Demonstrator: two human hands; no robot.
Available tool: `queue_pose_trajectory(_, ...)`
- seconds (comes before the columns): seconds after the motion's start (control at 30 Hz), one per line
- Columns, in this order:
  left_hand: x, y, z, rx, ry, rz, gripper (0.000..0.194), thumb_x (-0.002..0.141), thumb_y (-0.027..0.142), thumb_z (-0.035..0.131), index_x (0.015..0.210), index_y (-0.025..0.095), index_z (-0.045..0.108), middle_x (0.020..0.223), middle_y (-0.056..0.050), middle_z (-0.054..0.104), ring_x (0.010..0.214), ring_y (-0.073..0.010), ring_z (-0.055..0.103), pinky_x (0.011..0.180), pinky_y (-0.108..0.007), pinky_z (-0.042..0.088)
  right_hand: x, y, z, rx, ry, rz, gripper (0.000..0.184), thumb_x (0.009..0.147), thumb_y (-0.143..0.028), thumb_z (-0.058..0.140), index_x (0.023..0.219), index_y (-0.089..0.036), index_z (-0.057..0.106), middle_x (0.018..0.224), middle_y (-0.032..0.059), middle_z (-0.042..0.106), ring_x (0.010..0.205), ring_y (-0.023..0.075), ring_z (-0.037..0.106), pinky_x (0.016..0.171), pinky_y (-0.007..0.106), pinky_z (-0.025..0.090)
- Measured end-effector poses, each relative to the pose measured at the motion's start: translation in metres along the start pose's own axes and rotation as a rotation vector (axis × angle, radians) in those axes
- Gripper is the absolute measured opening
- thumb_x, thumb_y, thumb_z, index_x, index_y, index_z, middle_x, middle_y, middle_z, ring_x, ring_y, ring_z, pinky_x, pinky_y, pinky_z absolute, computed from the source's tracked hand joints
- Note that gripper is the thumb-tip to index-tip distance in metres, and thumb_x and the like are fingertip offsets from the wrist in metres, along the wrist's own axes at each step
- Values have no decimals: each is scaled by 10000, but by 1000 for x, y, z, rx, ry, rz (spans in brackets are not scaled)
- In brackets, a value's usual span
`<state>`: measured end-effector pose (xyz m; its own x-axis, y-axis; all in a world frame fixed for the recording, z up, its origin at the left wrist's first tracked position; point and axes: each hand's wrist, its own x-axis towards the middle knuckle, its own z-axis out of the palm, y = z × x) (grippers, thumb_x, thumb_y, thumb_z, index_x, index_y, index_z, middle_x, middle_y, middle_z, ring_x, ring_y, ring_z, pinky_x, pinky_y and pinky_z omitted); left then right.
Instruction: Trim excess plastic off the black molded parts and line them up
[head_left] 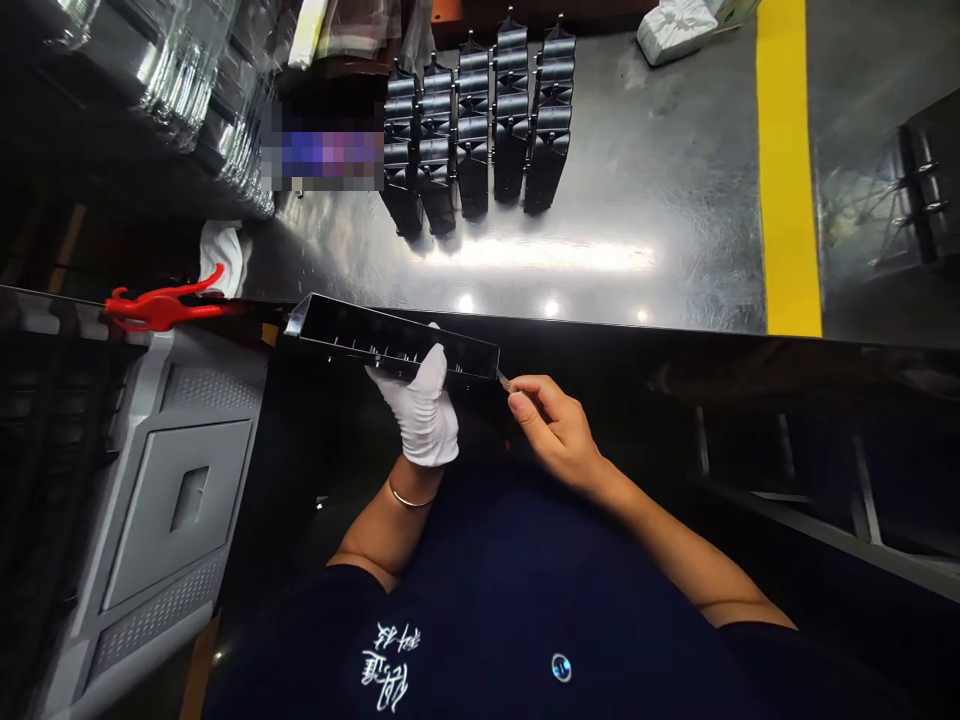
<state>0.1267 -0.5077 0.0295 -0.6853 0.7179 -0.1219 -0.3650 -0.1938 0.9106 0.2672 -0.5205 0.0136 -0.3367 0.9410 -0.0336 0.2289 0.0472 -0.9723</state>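
Observation:
My left hand [421, 405], in a white glove, grips a long black plastic tray-like part [352, 332] from below and holds it tilted over the near edge of the steel table [645, 230]. The bare fingers of my right hand [551, 420] pinch a small thin blade-like tool [502, 381]. Its tip touches the right end corner of the black part. A thin bracelet sits on my left wrist.
Several rows of stacked black plastic parts [480, 130] stand at the table's far side. A yellow stripe [787, 170] runs along the right. A grey machine housing [150, 500] with a red hook [161, 305] on it is at my left. White cloths lie at the far right and left.

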Motion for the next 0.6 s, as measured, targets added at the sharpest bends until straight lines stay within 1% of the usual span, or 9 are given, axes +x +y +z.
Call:
queue_pose_trajectory(0.1,-5,-4,1,87,-15,125,594,669,293,812,1173,325,500,1194,31,642,1132,-195,627,988,-388,517,-4,-1,6,108,-49,29,215,944,-406,475,963,-216,572,781,9,573,627,118,530,576,255,452)
queue_pose_trajectory(0.17,-9,-5,1,142,-31,197,559,683,287,807,1146,302,493,1229,14,621,1153,-194,614,996,-386,512,-4,-1,12,161,-41,71,241,942,-433,469,968,-216,568,758,2,553,617,115,512,567,250,456)
queue_pose_trajectory(0.23,-13,-3,0,214,-51,249,517,711,286,787,1139,284,498,1256,-4,604,1170,-197,602,991,-376,513,-4,1,17,196,-6,114,264,936,-461,469,971,-218,567,740,-5,537,608,114,496,560,249,458)
queue_pose_trajectory(0.37,-13,2,-3,328,-89,291,477,741,295,758,1155,274,522,1260,-18,595,1162,-201,604,968,-368,525,-4,7,24,197,49,128,282,932,-484,466,967,-223,567,737,-5,525,602,117,488,547,250,453)
queue_pose_trajectory(0.5,-10,0,-7,336,-74,321,472,722,256,771,1132,290,540,1164,5,633,1094,-181,631,996,-377,504,-4,10,29,158,82,115,278,939,-482,448,956,-228,559,729,-1,517,595,121,490,521,252,434)
queue_pose_trajectory(0.53,-10,-2,-9,326,-70,316,489,713,248,777,1136,298,537,1142,13,636,1085,-176,633,1008,-379,496,-4,11,30,147,84,110,276,939,-480,448,954,-228,559,724,-2,516,593,122,493,519,253,431)
queue_pose_trajectory(0.6,-10,-4,-11,293,-42,279,584,682,237,800,1180,314,504,1130,19,632,1093,-173,625,1031,-382,478,-4,13,32,130,86,102,273,939,-477,450,952,-227,560,711,-6,510,583,120,492,518,253,430)
